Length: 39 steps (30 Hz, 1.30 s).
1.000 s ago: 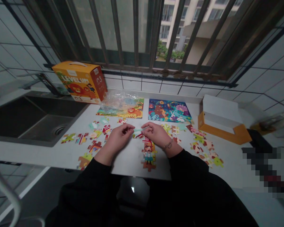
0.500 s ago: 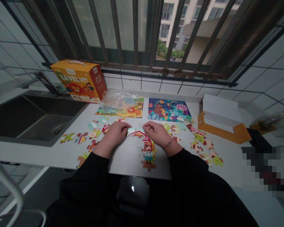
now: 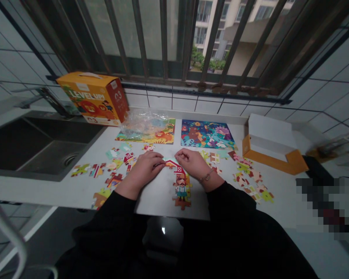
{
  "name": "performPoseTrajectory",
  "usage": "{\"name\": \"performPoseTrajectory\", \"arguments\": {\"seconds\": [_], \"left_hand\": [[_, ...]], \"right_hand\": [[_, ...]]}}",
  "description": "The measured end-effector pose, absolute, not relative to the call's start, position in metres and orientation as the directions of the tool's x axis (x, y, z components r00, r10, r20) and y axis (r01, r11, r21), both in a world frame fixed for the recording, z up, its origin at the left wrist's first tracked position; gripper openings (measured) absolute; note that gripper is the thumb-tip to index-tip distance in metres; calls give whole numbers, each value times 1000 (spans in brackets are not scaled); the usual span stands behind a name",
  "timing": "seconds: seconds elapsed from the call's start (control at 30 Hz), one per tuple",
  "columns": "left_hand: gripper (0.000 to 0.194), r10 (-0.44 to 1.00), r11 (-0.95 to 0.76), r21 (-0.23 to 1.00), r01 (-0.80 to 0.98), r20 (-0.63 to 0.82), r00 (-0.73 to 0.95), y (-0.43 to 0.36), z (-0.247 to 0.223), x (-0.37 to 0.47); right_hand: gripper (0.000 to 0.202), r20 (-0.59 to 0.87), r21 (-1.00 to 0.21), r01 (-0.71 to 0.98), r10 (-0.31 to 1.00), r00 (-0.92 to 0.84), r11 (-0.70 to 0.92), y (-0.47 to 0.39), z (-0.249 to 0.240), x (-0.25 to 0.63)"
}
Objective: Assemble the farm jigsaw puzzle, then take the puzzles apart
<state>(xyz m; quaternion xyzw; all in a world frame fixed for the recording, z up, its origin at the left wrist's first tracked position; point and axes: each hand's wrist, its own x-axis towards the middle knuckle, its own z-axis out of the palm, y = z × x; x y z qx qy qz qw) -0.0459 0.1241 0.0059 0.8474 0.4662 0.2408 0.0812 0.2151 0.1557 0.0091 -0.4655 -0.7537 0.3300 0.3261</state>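
Note:
Joined puzzle pieces (image 3: pixel 182 188) lie on the white counter in front of me, showing a figure in a hat below a red barn roof (image 3: pixel 172 166). My left hand (image 3: pixel 147 169) rests at the left end of the roof, its fingers bent together and touching the pieces there. At the roof's upper right, my right hand (image 3: pixel 192 162) is closed in a pinch; anything between its fingertips is too small to make out. Loose pieces (image 3: pixel 114 164) are spread to the left, and more pieces (image 3: pixel 251 178) lie to the right.
Two picture sheets (image 3: pixel 206 133) lie at the back, the left one partly under clear plastic wrap (image 3: pixel 144 123). An orange box (image 3: pixel 94 100) stands beside the sink (image 3: pixel 49 151) at the left. At the right is an open orange-and-white box (image 3: pixel 275 157).
My left hand has shifted slightly right and down and now covers the left end of the roof pieces. My right hand has barely moved. The view has shifted slightly.

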Motion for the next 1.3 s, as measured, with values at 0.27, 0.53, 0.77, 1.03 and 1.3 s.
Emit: {"name": "performPoseTrajectory", "arguments": {"seconds": [0.27, 0.53, 0.77, 1.03, 1.3], "left_hand": [[16, 837, -542, 367, 756, 314, 447, 122, 8, -41], [17, 865, -498, 370, 784, 278, 418, 121, 8, -38], [17, 874, -480, 375, 793, 287, 393, 123, 7, -37], [16, 860, -502, 365, 784, 310, 406, 120, 9, -37], [14, 860, -502, 374, 780, 309, 406, 119, 9, -36]], "right_hand": [[14, 193, -772, 516, 910, -366, 372, 155, 10, 216], [21, 288, -780, 536, 946, -149, 322, 164, 14, 233], [24, 314, -784, 562, 950, -9, 264, 167, 19, 240], [23, 294, -783, 548, 951, -93, 295, 166, 14, 238], [13, 227, -621, 650, 894, -386, 438, 158, 17, 235]]}}
